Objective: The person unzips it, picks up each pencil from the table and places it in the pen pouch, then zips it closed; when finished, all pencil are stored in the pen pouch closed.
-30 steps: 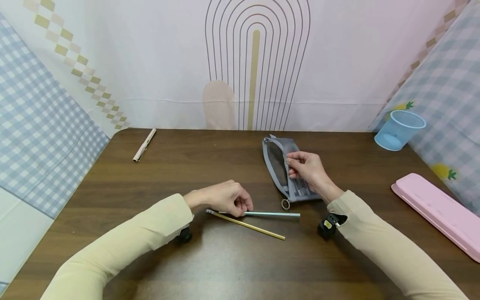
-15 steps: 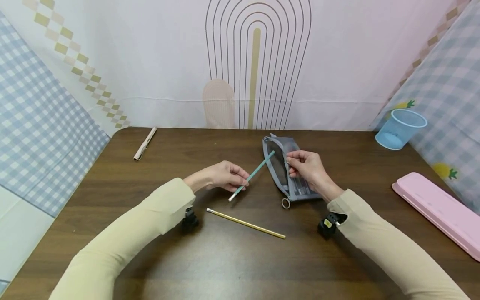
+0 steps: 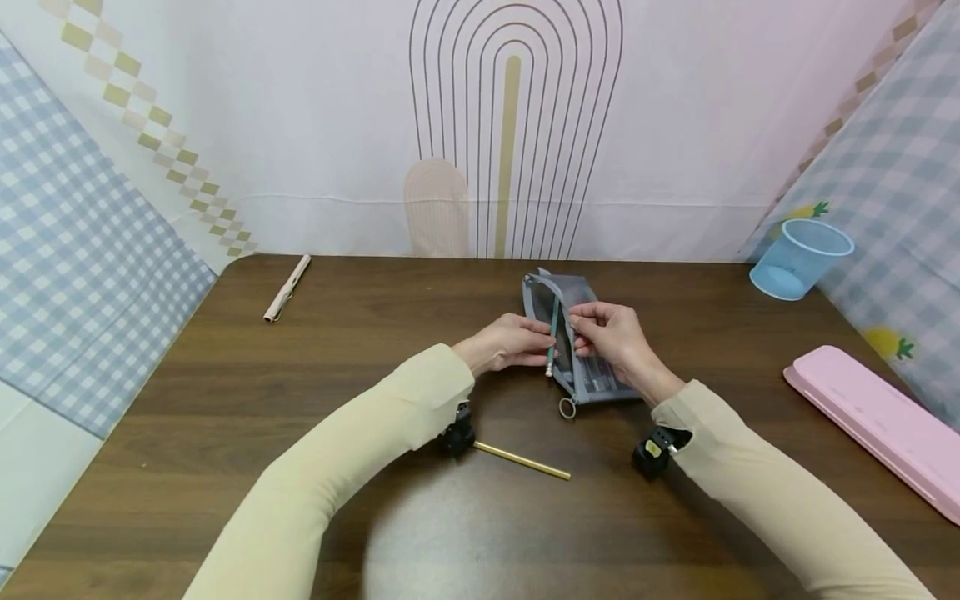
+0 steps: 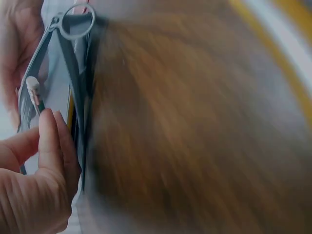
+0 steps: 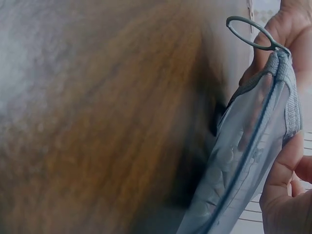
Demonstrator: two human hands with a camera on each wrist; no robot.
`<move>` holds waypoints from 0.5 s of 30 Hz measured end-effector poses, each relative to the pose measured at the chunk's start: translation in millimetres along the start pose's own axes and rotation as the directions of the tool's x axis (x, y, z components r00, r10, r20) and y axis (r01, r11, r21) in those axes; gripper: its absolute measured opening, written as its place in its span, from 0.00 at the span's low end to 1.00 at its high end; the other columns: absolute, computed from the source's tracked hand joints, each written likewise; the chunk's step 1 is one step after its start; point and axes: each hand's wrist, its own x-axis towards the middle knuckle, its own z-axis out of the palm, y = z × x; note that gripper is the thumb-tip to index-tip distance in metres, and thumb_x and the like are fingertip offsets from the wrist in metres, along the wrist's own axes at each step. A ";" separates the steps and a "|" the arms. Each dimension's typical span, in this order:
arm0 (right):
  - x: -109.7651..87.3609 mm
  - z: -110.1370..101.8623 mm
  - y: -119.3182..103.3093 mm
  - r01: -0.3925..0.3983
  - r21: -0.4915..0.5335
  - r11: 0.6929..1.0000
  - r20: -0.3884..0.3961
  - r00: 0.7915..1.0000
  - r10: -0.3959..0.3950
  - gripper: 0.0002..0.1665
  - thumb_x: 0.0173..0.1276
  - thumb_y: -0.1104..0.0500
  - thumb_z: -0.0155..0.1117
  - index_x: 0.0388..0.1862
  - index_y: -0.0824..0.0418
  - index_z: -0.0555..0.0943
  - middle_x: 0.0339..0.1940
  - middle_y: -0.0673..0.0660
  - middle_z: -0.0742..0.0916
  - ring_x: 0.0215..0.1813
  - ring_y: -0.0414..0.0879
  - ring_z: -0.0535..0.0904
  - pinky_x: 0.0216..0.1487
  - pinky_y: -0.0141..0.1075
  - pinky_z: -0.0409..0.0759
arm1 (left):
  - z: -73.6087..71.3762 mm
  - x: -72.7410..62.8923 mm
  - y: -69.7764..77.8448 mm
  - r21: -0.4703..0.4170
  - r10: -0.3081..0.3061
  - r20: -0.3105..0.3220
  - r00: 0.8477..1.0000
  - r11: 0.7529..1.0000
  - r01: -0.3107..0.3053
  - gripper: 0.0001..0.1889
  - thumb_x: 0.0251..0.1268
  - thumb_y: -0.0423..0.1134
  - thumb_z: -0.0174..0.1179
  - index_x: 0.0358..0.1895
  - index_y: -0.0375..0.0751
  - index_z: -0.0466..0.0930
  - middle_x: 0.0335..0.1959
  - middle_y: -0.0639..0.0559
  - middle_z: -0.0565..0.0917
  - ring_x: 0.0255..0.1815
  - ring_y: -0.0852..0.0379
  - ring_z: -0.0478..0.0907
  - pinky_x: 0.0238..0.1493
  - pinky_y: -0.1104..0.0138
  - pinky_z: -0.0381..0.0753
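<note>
A grey zippered pencil pouch (image 3: 603, 382) lies on the brown table, its mouth spread wide. With finger and thumb my right hand (image 3: 615, 337) pinches the rim on the pouch's right side; the right wrist view shows the thumb against the zipper tape (image 5: 291, 109). My left hand (image 3: 510, 342) holds a teal pencil (image 3: 554, 317) at the mouth. The pencil's far end is inside the opening, while its white eraser (image 4: 32, 84) points back toward the person. A gold pencil (image 3: 525, 461) lies nearer the person, its eraser end hidden behind the left wrist camera.
A pink pencil case (image 3: 873, 425) lies along the right side, with a light blue cup (image 3: 798, 262) behind it. A pale pen (image 3: 287, 289) rests at the back left. The pouch's zipper ring (image 3: 567, 408) sticks out at its near corner.
My left hand has picked the teal pencil up off the table, turned it, and carried it right and away from the person into the pouch's mouth. My right hand stays at the rim.
</note>
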 end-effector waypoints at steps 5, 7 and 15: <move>0.9 0.3 -0.3 0.006 0.007 1.000 0.005 1.000 -0.006 0.19 0.72 0.64 0.53 0.56 0.75 0.71 0.23 0.50 0.79 0.20 0.34 0.76 0.25 0.25 0.81 | 13.9 4.2 -1.0 -0.017 0.044 -0.032 0.999 0.999 -0.044 0.23 0.67 0.25 0.51 0.65 0.27 0.64 0.58 0.33 0.73 0.53 0.46 0.77 0.60 0.59 0.75; 0.6 0.3 -0.2 0.005 0.011 1.000 0.008 1.000 -0.005 0.19 0.72 0.64 0.53 0.56 0.75 0.71 0.23 0.50 0.79 0.20 0.35 0.76 0.25 0.25 0.81 | 16.5 4.1 -2.1 -0.025 0.056 -0.029 0.998 0.998 -0.057 0.23 0.67 0.24 0.51 0.65 0.26 0.63 0.58 0.31 0.73 0.56 0.44 0.75 0.60 0.58 0.75; -1.7 -0.7 -0.5 0.013 0.022 1.000 0.003 1.000 -0.013 0.21 0.71 0.65 0.53 0.58 0.77 0.70 0.22 0.49 0.79 0.20 0.34 0.76 0.24 0.25 0.81 | 3.6 -14.3 -1.3 0.025 0.065 0.110 0.992 0.997 -0.068 0.22 0.69 0.24 0.48 0.66 0.26 0.62 0.62 0.31 0.71 0.63 0.41 0.70 0.63 0.59 0.72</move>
